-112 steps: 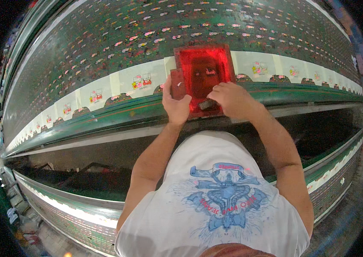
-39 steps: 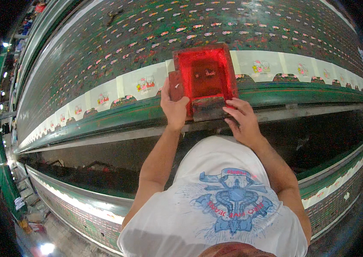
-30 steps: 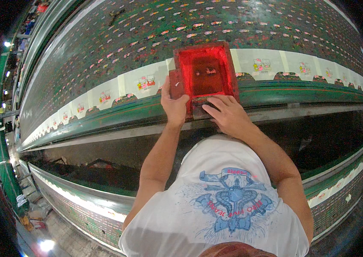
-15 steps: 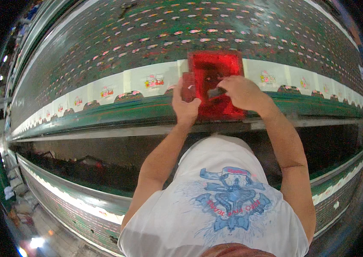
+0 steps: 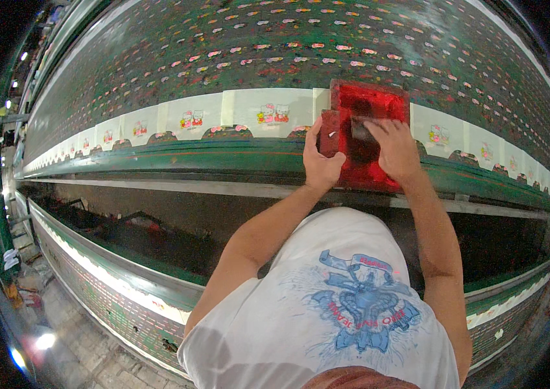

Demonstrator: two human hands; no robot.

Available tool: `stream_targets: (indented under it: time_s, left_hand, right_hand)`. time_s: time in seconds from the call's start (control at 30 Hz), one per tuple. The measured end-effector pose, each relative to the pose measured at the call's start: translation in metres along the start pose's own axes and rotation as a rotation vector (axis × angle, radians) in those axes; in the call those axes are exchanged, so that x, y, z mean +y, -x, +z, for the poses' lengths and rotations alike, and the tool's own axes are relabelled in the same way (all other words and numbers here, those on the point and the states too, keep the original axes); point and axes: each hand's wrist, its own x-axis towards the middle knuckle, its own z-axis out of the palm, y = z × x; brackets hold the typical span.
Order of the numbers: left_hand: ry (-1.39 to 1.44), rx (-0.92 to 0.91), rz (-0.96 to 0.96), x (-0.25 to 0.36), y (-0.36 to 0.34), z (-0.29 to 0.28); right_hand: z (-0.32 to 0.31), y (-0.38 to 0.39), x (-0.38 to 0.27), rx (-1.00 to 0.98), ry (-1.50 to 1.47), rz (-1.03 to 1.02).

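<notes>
A red screen-printing frame (image 5: 372, 176) with a dark middle lies over a row of white printed sheets on the long green table. My left hand (image 5: 324, 162) is closed around the brown block (image 5: 330, 133) at its left side, with the thumb at the near end. Inside the frame, the fingers of my right hand (image 5: 397, 146) bend over a small greyish squeegee (image 5: 360, 131), blurred and partly covered by them. White sheets with small coloured cartoon prints (image 5: 272, 114) show on either side of the frame.
The table's green near edge (image 5: 223, 150) runs across in front of me, with a pale rail (image 5: 190, 187) below it. Rows of small coloured prints (image 5: 275, 48) cover the far surface. Another long table (image 5: 113, 285) stands behind me. Bright lamps (image 5: 45, 341) shine at lower left.
The whole view has shifted, so frame and sheets appear farther right. Within the frame, my right hand has moved the squeegee a little away from me. My left hand keeps its hold.
</notes>
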Motion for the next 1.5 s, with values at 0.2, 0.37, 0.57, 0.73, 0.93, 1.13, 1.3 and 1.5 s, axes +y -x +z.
stream_targets:
  time_s: [0.2, 0.37, 0.57, 0.73, 0.93, 1.13, 1.3, 1.5]
  left_hand:
    - [-0.226, -0.013, 0.015, 0.007, 0.0, -0.003]
    - [-0.369, -0.023, 0.109, 0.019, -0.001, -0.001]
    - [-0.322, -0.017, 0.038, 0.024, -0.001, 0.003]
    - [-0.197, -0.011, 0.018, 0.023, 0.0, 0.009]
    - [-0.297, -0.04, 0.164, 0.034, 0.015, 0.068]
    - [-0.276, -0.033, 0.105, -0.024, 0.031, 0.148]
    - [-0.32, -0.017, 0.111, -0.052, 0.044, 0.197]
    - [-0.254, 0.026, -0.011, -0.056, 0.05, 0.214]
  right_hand:
    - [0.01, 0.059, -0.036, 0.04, -0.047, -0.029]
    - [0.002, 0.083, -0.054, 0.003, -0.097, 0.005]
    - [-0.007, 0.099, -0.054, -0.02, -0.241, 0.055]
    - [0.012, 0.127, -0.027, 0.351, -0.316, 0.285]
    - [0.013, 0.171, 0.029, 0.393, -0.699, 0.476]
    - [-0.011, 0.221, 0.11, 0.428, -0.676, 0.433]
    - [-0.027, 0.262, 0.166, 0.418, -0.699, 0.401]
    - [-0.039, 0.281, 0.2, 0.392, -0.675, 0.307]
